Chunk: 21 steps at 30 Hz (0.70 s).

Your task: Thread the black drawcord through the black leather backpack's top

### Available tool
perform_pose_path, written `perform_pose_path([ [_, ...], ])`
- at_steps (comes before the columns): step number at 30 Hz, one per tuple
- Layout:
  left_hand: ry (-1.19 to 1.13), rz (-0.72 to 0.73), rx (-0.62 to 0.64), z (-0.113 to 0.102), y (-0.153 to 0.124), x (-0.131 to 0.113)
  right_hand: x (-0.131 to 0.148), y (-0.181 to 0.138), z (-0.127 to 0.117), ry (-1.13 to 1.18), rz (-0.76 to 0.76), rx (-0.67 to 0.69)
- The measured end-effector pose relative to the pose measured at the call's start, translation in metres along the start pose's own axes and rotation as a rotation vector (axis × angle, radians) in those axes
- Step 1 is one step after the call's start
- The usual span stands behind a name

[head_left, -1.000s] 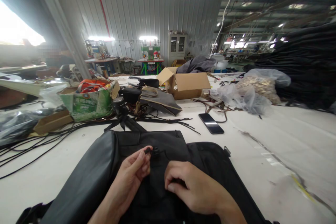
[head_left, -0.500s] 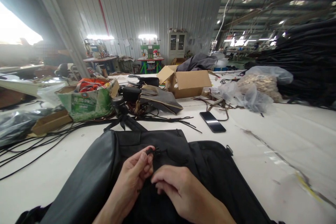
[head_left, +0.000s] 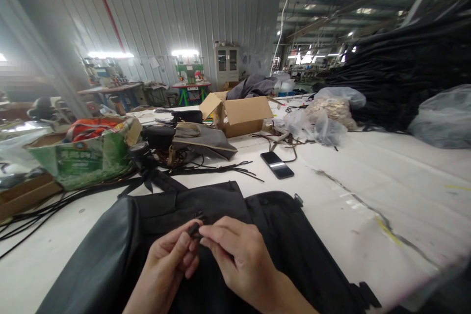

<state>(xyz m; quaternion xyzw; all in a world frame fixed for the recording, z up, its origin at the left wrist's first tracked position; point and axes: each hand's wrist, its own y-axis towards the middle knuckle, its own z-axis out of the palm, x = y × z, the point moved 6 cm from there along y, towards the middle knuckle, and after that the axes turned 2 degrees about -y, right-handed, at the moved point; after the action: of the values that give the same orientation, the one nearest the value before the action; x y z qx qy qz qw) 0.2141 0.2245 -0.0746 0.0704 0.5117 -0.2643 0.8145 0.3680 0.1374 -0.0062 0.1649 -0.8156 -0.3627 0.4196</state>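
Note:
A black bag (head_left: 154, 216), opened out, lies on the white table below both hands. My left hand (head_left: 171, 255) pinches a small black buckle-like piece (head_left: 194, 228) between thumb and forefinger, above the bag. My right hand (head_left: 239, 250) is closed in a pinch right beside that piece, its fingertips at the piece's right end. Whether the right fingers grip the piece itself or something thin on it is hidden. The bag's flat panel (head_left: 287, 235) spreads out to the right under my right wrist.
Beyond the bag lie a phone (head_left: 277, 165), black cords (head_left: 221, 169), a grey pouch (head_left: 202, 140) and a cardboard box (head_left: 246, 115). A green carton (head_left: 81, 159) stands at left. Plastic bags (head_left: 327, 117) and a tall black fabric stack (head_left: 397, 68) are at right.
My right hand has come up to the left hand, and its fingertips now meet the black piece. The view has turned to the right.

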Motion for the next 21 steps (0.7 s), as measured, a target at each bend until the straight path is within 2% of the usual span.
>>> perform_pose_path([
  [5,0.03,0.014,-0.03,-0.0032,-0.0001,0.0016,0.0018,0.0009,0.0003,0.077,-0.034,0.002],
  [12,0.048,0.009,-0.069,-0.005,0.0005,0.0038,-0.0016,-0.0022,0.0039,-0.033,-0.05,-0.017],
  [21,0.077,0.028,-0.073,-0.0066,-0.0013,0.0056,0.0001,-0.0006,0.0061,-0.062,-0.037,-0.023],
])
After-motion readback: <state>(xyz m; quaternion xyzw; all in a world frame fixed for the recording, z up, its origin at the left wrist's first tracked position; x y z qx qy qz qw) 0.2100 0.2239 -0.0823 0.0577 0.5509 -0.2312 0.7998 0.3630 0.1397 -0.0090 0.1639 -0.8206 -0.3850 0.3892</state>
